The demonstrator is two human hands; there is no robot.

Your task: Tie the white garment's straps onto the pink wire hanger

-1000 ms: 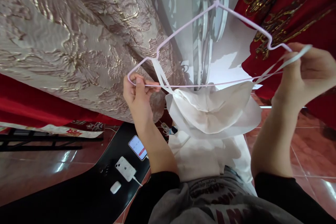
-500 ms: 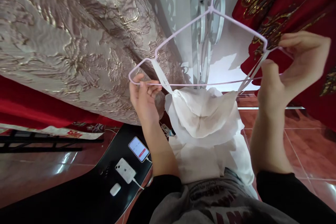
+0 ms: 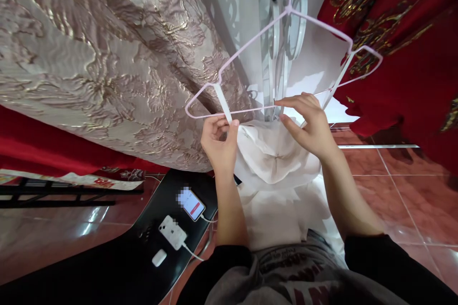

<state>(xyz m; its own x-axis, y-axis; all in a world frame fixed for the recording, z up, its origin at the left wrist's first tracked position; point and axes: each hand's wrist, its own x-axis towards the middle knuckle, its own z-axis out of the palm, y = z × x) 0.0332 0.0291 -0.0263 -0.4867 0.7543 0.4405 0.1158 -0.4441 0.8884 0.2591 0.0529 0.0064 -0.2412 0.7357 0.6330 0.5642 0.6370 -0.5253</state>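
You hold a pale lilac wire hanger [image 3: 288, 9] in the upper middle of the frame. Its long axis runs left to right and climbs a little toward the right, and its peak and neck point at the top edge. A white fabric garment [image 3: 275, 152] hangs beneath it in the centre. One white strap [image 3: 222, 100] loops over the hanger's left shoulder and the other strap [image 3: 338, 78] over the right shoulder. Your left hand [image 3: 218, 140] sits just under the left part of the bottom wire, its thumb and fingers pinched together on the lower end of the left strap where it meets the garment. Your right hand [image 3: 307, 124] is at the middle of the bottom wire with its fingertips drawn close and touching the wire. Whether they clamp the wire or the fabric edge you cannot tell. A beige brocade cloth with gold flowers [image 3: 89, 57] fills the upper left, and a red cloth with gold embroidery [image 3: 411, 33] fills the upper right. At the lower left a black surface [image 3: 107, 267] carries two phones [image 3: 172, 232] and a small white case [image 3: 159, 258].
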